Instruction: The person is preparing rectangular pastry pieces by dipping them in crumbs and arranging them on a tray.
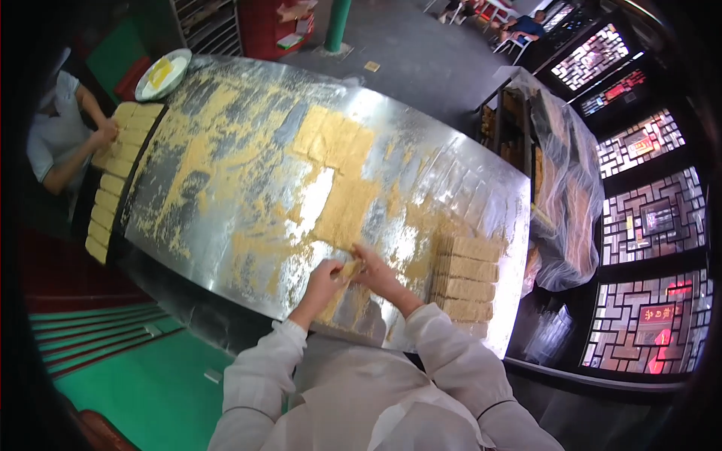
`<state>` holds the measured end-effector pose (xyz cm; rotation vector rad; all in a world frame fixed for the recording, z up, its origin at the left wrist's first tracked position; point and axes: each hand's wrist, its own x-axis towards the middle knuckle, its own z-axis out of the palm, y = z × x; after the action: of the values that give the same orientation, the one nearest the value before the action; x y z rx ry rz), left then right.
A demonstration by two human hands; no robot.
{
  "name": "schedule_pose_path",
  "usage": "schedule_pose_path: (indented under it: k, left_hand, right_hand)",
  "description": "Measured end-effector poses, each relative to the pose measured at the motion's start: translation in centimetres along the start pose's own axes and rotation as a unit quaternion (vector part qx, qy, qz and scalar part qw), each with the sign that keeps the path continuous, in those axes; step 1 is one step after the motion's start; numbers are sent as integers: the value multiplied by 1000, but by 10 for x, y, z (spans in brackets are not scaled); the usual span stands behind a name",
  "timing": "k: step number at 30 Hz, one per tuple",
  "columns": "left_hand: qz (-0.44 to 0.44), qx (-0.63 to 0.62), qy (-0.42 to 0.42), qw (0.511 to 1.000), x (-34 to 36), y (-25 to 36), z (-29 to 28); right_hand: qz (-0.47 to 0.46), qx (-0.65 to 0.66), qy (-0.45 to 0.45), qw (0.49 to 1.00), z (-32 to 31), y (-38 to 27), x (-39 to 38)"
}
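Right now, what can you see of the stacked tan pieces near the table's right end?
The stacked tan pieces look oblong and grainy, set in a tidy row running toward the person. Thin layers show along their left edges. They lie on the shiny metal table, right of the right hand, which does not touch them.

Metal table (481,184), crumbs (199,154), sheets (342,207), stacked slabs (468,289)

Bright lattice windows (653,216) stand right of grey floor (421,64).
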<state>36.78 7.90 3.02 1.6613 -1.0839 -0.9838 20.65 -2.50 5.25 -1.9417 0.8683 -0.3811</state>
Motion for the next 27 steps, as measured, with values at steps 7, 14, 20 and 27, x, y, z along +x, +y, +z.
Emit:
schedule_pose_path:
  k: [7, 14, 20, 27]
  left_hand:
    - [-66, -11, -18, 998, -19, -9, -19]
    - [35, 74, 148, 986, -14, 13, -43]
    - [186, 256, 245, 917, -6, 69, -64]
    - [306, -46, 95, 946, -23, 254, -83]
  right_hand:
    - [179, -43, -172, 968, 10, -23, 14]
    - [69, -77, -132, 986, 24, -17, 22]
    - [15, 13, 19, 1000, 42, -26, -4]
    - [50, 20, 148, 988, -55, -69, -47]
